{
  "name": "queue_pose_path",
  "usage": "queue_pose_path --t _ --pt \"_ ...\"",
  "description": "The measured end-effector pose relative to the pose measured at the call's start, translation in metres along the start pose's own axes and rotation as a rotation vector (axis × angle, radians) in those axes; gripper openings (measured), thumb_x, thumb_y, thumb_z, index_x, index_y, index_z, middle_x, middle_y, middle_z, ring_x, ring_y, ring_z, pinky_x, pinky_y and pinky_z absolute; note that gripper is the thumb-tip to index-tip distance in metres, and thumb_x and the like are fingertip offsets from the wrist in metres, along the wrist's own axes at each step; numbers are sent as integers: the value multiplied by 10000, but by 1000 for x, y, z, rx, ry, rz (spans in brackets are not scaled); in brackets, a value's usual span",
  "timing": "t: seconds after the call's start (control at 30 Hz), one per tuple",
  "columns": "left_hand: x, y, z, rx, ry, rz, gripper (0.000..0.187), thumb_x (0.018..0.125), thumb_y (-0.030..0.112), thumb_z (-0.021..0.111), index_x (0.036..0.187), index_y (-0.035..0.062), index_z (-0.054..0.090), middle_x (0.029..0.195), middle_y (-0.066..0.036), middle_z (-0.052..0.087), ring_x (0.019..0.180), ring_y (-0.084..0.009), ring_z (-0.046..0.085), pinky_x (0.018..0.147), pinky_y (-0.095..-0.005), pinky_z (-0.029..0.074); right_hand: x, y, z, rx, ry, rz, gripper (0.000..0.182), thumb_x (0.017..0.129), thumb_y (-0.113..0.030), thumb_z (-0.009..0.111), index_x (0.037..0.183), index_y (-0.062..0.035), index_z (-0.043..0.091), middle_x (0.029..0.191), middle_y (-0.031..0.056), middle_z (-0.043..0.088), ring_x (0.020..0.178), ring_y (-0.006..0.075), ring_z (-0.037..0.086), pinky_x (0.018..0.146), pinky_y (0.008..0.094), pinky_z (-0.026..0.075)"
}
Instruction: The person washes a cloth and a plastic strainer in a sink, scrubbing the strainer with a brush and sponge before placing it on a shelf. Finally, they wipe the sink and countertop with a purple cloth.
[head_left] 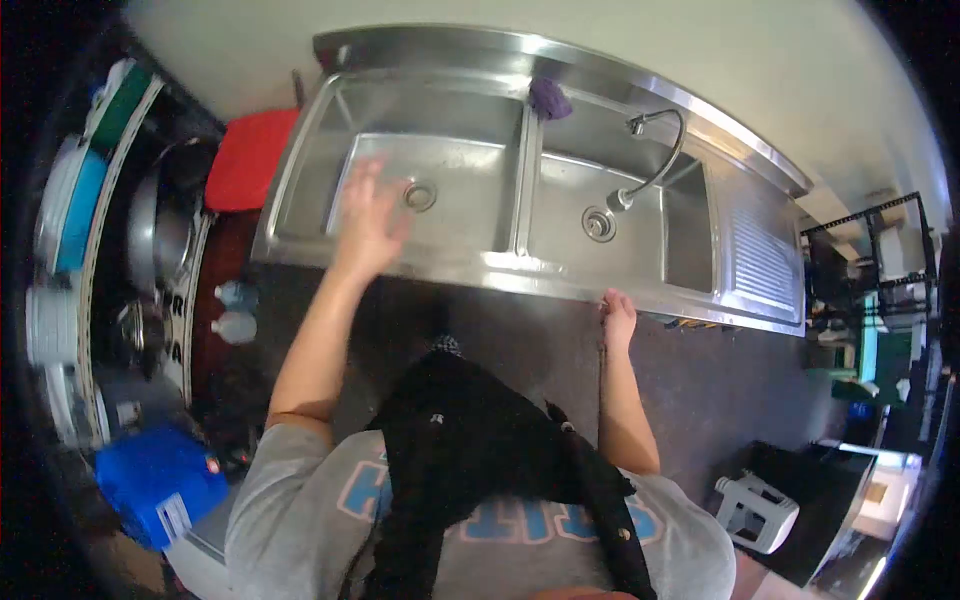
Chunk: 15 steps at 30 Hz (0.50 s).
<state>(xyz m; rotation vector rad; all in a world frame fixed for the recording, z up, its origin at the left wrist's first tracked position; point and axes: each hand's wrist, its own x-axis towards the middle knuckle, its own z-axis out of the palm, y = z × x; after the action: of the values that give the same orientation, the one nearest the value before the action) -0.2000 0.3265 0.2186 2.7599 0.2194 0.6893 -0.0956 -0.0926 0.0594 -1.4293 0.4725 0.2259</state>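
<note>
My left hand (370, 222) is over the near side of the left basin (460, 170) of a steel double sink, its fingers spread and slightly blurred, with nothing in it. Round the front rim of the right basin (690, 235), the fingers of my right hand (619, 310) are curled on the steel edge. A curved faucet (682, 140) reaches over the right basin, its spout end low above the drain (599, 224). On the divider at the back lies a crumpled purple cloth (550, 100).
Shelves with pans and containers stand at the left, beside a red object (250, 160). Plastic bottles (235, 327) are near them, and a blue container (160, 485) is lower left. A ribbed drainboard (762, 260) adjoins the sink; a white stool-like object (757, 512) is lower right.
</note>
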Motion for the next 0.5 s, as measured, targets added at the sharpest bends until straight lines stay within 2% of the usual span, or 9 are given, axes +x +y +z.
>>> queue_pose_path --t 0.03,0.07,0.1,0.17,0.23,0.3,0.4,0.47,0.5 --pt "19 -9 30 -175 59 85 395 766 145 697 1151 107 622 1473 -181 337 1384 -410 277 1108 -561 261 14 -13 23 -106 -27 -95 172 902 -231 625 973 -76 648 785 -4 630 667 84 554 545 242 424" --pt "39 -14 48 -207 -35 166 379 757 138 695 1127 94 627 1456 -180 363 1359 -411 314 1089 -560 286 30 -24 46 -222 -56 -186 188 900 -223 635 939 -41 659 773 22 640 635 84 549 540 238 434" --pt "54 -16 64 -239 -132 239 363 747 130 692 1102 81 633 1439 -180 390 1335 -412 351 1070 -559 310 51 -31 73 -307 -80 -304 210 911 -227 619 937 -30 691 822 48 677 696 113 600 621 271 484" --pt "75 -19 92 -295 -174 399 326 742 119 679 1058 49 640 1360 -181 480 1268 -406 433 1031 -530 361 96 -59 132 -341 -127 -278 235 921 -232 603 953 -23 707 863 67 698 744 135 630 685 292 501" --pt "93 -26 115 -396 -242 434 309 750 115 672 1048 41 643 1314 -188 515 1239 -405 461 1015 -512 383 167 -72 186 -419 -253 -407 249 923 -222 589 961 -5 707 845 77 700 744 139 637 685 289 501" --pt "107 -40 127 -491 -309 458 293 757 110 666 1039 34 645 1267 -196 550 1210 -405 489 1000 -494 405 240 -88 247 -459 -230 -424 217 909 -219 622 968 -22 690 818 30 672 703 78 583 602 214 444" --pt "117 -58 140 -601 -437 455 231 805 122 652 1027 62 638 1305 -153 534 1197 -371 495 1000 -477 412 332 -106 308 -601 -143 -332 255 904 -202 614 1050 -6 685 886 95 696 804 149 639 696 276 499" --pt "116 -74 150 -663 -537 328 179 811 97 617 975 30 648 1220 -182 591 1126 -379 548 938 -461 452 393 -94 334 -766 184 -547 435 826 -283 639 1155 2 638 1050 192 679 964 305 658 803 371 506" --pt "119 -83 157 -651 -570 320 152 829 106 604 953 29 648 1214 -162 596 1089 -359 569 912 -443 468 402 -93 347 -818 167 -533 535 792 -289 649 1251 -22 589 1150 220 642 1077 345 612 905 431 466"
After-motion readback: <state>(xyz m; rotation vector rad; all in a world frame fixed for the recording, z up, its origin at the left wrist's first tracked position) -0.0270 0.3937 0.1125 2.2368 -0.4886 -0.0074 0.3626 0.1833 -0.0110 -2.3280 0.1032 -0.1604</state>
